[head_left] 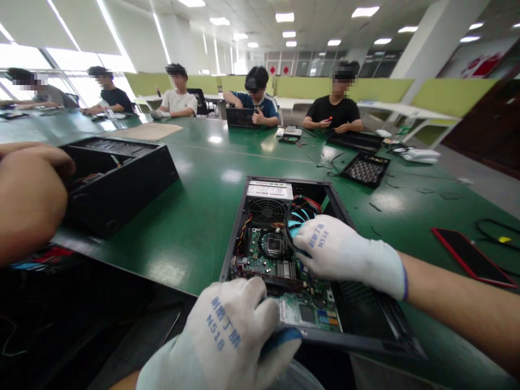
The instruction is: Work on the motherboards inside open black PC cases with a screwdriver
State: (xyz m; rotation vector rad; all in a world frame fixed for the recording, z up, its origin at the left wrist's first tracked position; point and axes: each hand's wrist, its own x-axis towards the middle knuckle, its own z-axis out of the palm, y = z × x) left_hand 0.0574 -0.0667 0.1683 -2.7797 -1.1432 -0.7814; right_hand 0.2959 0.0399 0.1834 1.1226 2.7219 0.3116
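An open black computer case [379, 345] lies in front of me on the green table. Inside it are a green motherboard [266, 244] with its square processor socket area bare, and a power supply [270, 190] at the far end. My right hand [331, 246], in a white glove, is closed on a round CPU fan [298, 218] with light blue blades, tilted beside the processor. My left hand [239, 330], gloved too, is curled around the near left edge of the case. Its fingertips are hidden behind the knuckles.
Another black case [122, 184] stands to the left, with a neighbour's bare arm [32, 189] reaching into it. A red-edged black panel [471, 254] and cables lie on the right. Several people sit across the table, near a black tray-like part [365, 169].
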